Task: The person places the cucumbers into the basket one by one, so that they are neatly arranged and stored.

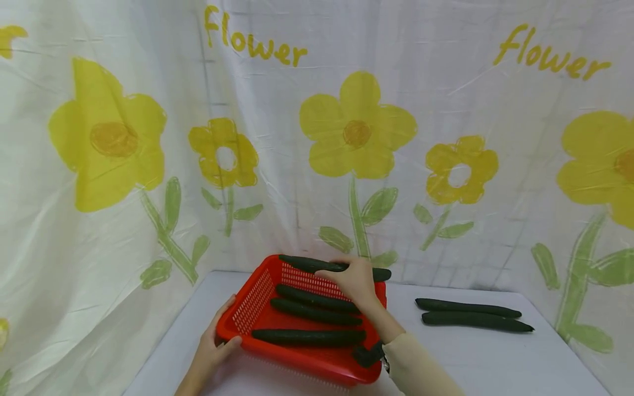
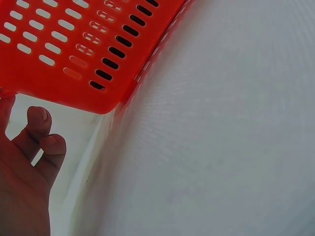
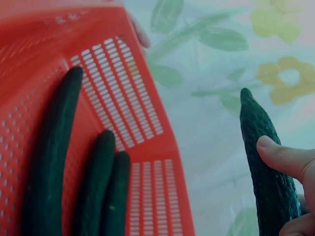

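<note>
In the head view my right hand (image 1: pixel 358 280) grips a dark green cucumber (image 1: pixel 302 263) around its middle, at the far rim of a red plastic basket (image 1: pixel 297 350). The right wrist view shows this cucumber (image 3: pixel 263 162) beside the basket's wall, with the thumb pressed along it. My left hand (image 1: pixel 212 352) holds the basket's left corner by the rim; in the left wrist view part of that hand (image 2: pixel 24 167) is cut off by the frame edge. Inside the basket lie three cucumbers: one at the front (image 1: pixel 309 337) and two close together (image 1: pixel 317 313) farther back.
Two more cucumbers (image 1: pixel 477 321) lie side by side on the white table (image 1: pixel 446 363), to the right of the basket. Behind the table hangs a white curtain (image 1: pixel 277 220) printed with yellow flowers. A dark wrist device (image 1: pixel 367 356) sits at my right sleeve.
</note>
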Motion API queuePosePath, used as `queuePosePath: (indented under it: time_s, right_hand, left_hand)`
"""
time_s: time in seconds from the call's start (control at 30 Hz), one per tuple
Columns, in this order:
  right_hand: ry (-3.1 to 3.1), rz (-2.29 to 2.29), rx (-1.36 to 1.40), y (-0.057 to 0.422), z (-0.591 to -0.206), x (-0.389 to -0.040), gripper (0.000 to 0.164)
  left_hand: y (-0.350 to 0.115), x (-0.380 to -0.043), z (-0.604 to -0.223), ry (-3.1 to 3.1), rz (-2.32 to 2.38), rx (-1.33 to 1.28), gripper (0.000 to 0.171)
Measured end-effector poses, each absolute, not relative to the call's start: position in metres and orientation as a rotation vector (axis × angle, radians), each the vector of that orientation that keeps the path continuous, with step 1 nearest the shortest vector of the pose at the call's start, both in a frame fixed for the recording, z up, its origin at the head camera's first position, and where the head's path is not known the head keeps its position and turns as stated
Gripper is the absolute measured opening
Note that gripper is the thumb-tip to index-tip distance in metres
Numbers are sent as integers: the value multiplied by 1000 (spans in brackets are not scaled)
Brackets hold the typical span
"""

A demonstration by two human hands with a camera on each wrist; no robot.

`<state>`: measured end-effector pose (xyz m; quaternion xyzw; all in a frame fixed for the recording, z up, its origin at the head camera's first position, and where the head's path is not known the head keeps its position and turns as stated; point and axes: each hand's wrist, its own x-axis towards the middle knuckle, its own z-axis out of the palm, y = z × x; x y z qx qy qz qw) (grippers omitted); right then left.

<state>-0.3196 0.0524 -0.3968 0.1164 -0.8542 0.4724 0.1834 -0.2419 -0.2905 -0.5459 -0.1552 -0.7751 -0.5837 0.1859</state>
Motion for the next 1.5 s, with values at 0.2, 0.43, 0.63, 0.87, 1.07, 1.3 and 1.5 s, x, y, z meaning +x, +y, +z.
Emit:
queuePosePath:
  time_s: [0.2,0.43,0.63,0.87,1.07,1.3,1.5]
  right_hand:
    - [-2424,1402,399,33,-402,-323,36]
    - [-2521,1386,319,19,-419,-327,41]
    - [-2586,1340,262,17,-424,-331,43]
    - [-2655,1379,183,20,-438,-334,47]
    - [-2707,1374,202,18,-451,-329,40]
    - [-2760,1463,122,15,-457,-323,39]
    - [-2765,1503,81,16,-459,-323,39]
  left_hand:
    - [-287,-237,-536,-2163,-1639,-459,84]
    - [-283,-232,-531,-2141,-1636,-478,82]
    - [-285,-236,-532,-2139,-1626,-486,82]
    - [-286,-238,-535,-2133,-1623,-515,83]
    - [-286,-235,-540,-2137,-1613,-495,83]
    - [-289,-236,-547,-2180,-1635,-427,84]
    - [-289,-241,-546,-2179,-1618,-435,84]
